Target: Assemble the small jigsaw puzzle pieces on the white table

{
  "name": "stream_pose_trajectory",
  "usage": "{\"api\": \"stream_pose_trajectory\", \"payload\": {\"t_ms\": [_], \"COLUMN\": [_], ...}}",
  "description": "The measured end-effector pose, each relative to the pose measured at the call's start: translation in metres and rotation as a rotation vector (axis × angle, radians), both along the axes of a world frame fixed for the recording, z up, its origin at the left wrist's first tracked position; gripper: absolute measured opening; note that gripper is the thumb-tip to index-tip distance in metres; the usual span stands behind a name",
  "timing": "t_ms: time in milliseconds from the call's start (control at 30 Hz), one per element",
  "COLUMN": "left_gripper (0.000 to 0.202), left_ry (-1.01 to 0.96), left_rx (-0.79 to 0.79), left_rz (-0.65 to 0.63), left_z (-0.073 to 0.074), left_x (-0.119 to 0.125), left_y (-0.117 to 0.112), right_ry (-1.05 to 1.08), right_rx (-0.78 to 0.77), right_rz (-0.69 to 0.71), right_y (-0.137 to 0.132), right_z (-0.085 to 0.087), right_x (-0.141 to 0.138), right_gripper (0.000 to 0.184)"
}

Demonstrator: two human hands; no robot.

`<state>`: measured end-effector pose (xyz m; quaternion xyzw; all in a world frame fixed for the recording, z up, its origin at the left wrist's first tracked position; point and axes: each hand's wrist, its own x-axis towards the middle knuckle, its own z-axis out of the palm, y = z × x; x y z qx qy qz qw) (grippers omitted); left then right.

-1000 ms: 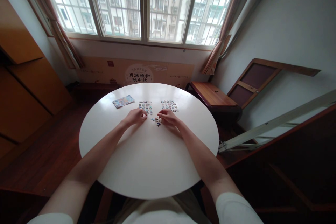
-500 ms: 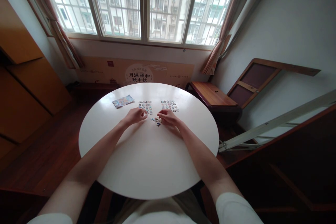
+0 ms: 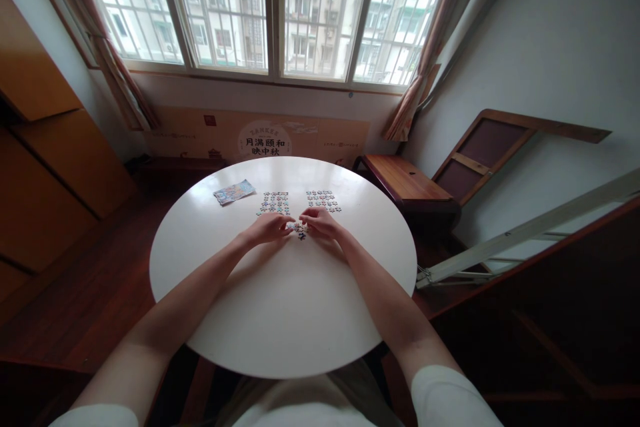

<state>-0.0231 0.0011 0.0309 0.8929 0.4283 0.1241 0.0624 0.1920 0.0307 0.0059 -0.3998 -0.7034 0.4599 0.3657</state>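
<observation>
On a round white table point(image 3: 280, 307) my left hand point(image 3: 270, 227) and my right hand point(image 3: 319, 222) meet over a small joined cluster of puzzle pieces point(image 3: 301, 229). Both hands have curled, pinching fingers at that cluster; the left fingertips press a small piece against it. Just beyond the hands lie two spreads of loose puzzle pieces, a left spread point(image 3: 275, 202) and a right spread point(image 3: 323, 199). A small printed picture card point(image 3: 233, 192) lies farther left on the table.
A low wooden bench point(image 3: 405, 183) stands right of the table under the window. A framed wooden board point(image 3: 493, 153) and a long pale rail point(image 3: 530, 230) lean on the right wall. Wooden cabinets point(image 3: 45, 167) fill the left side.
My left hand has moved right from the left spread of pieces to the small cluster, meeting my right hand. The right hand has stayed in place.
</observation>
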Motion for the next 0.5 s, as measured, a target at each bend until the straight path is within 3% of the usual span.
{"api": "stream_pose_trajectory", "payload": {"t_ms": [500], "left_gripper": [0.035], "left_ry": [0.004], "left_rx": [-0.004], "left_rz": [-0.011], "left_z": [-0.0032], "left_x": [0.0050], "left_y": [-0.0044], "right_ry": [0.015], "right_rx": [-0.051], "right_rz": [-0.036], "right_y": [-0.0016], "right_z": [0.0011], "right_x": [-0.0007], "right_gripper": [0.028]}}
